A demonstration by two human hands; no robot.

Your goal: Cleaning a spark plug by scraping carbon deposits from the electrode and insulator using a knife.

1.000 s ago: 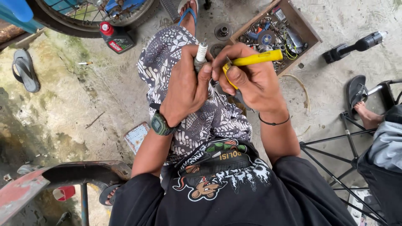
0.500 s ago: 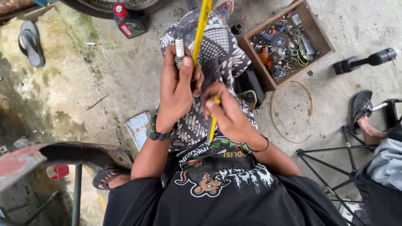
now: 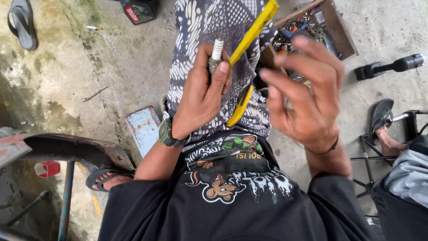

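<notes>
My left hand (image 3: pixel 200 96) is raised over my patterned shorts (image 3: pixel 209 22) and grips a small white-tipped spark plug (image 3: pixel 217 50) upright between thumb and fingers. The same hand also pins a long yellow-handled tool (image 3: pixel 252 33), which slants from the upper right down past the palm. My right hand (image 3: pixel 307 98) hovers just to the right of it, fingers spread, with nothing in it. A dark watch sits on my left wrist and a thin black band on my right wrist.
A wooden box of small parts and tools (image 3: pixel 332 27) lies on the concrete ahead. A black-handled tool (image 3: pixel 392 66) and another person's sandalled foot (image 3: pixel 385 136) are at the right. A flip-flop (image 3: pixel 22 27), an oil bottle (image 3: pixel 136 10), a metal plate (image 3: pixel 142 129) and a rusty frame (image 3: pixel 67 151) are at the left.
My right hand has let go of the yellow tool and lifted away open. My left hand has kept the spark plug and now holds the tool as well.
</notes>
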